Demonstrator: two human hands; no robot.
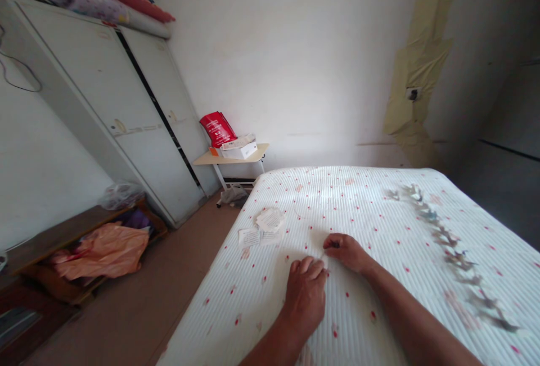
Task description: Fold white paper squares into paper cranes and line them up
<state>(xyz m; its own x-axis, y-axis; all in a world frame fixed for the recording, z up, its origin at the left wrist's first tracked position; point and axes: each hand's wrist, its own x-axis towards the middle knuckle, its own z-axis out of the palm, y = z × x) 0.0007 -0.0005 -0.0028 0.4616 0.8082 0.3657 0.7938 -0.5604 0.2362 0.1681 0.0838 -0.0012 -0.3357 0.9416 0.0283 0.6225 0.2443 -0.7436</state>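
My left hand [307, 293] is low over the white, red-dotted bed cover [253, 310], its fingers curled together and pointing down. Just right of it my right hand [346, 251] is closed in a pinch. A tiny pale bit shows between the two hands, too small to name. Left of the hands lie several printed paper pieces [270, 221], partly overlapping. Down the right side of the bed runs a row of small grey-white folded-looking figures [442, 235], blurred in their details.
A small table [205, 159] beyond the bed bears a red bag [217, 129] and a white box [239, 151]. To the left stand a grey cabinet [139, 147] and a low wooden bench [25, 248] with an orange plastic bag [103, 251].
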